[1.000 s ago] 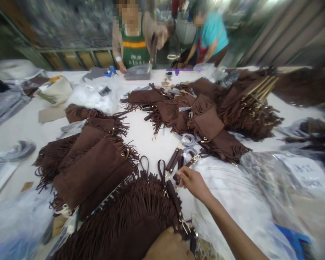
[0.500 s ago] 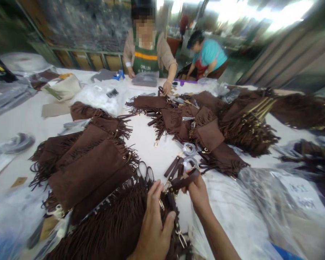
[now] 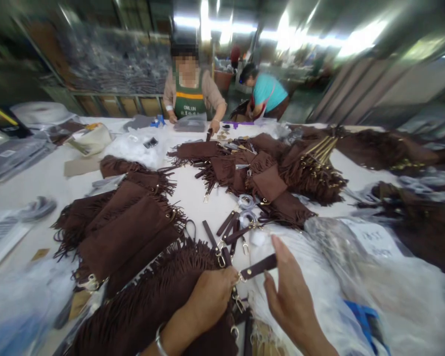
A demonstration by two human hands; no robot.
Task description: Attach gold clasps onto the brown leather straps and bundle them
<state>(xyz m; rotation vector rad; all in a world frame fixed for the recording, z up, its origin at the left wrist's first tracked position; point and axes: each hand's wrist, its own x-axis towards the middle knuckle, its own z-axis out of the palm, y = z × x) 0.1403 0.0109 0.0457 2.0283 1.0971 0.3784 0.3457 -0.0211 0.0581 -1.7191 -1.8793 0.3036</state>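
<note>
Head view: the short strap (image 3: 257,267) is just above the near edge of the bench, lying almost level. My right hand (image 3: 292,296) pinches its plain end narrowly between thumb and forefinger. The other end, with a small metal fitting, meets my left hand (image 3: 209,296). That hand is curled shut on top of the big fringed bag (image 3: 152,306). I cannot tell whether its fingertips grip the fitting itself or only the fringe beside it.

A metal clip (image 3: 238,302) hangs just below the strap, between my hands. A little further in lie the loose straps (image 3: 226,227), fanned out and touching one another. Toward the left edge a stack of suede bags (image 3: 129,232) overlaps the fringed one. On the right, clear plastic bags (image 3: 330,277) are heaped under my right wrist. In the middle of the bench (image 3: 196,188) sits another pile of fringed bags (image 3: 267,173). At the far edge a person in a green apron (image 3: 189,94) works with both hands down, and a person in teal (image 3: 267,91) bends behind.

I see three risks. My right pinch is only on the very tip, so a tug from the left could pull the strap free. The fringe could catch in the fitting, since strands lie right against it. The slick plastic under my wrist could slide and throw off my aim.
</note>
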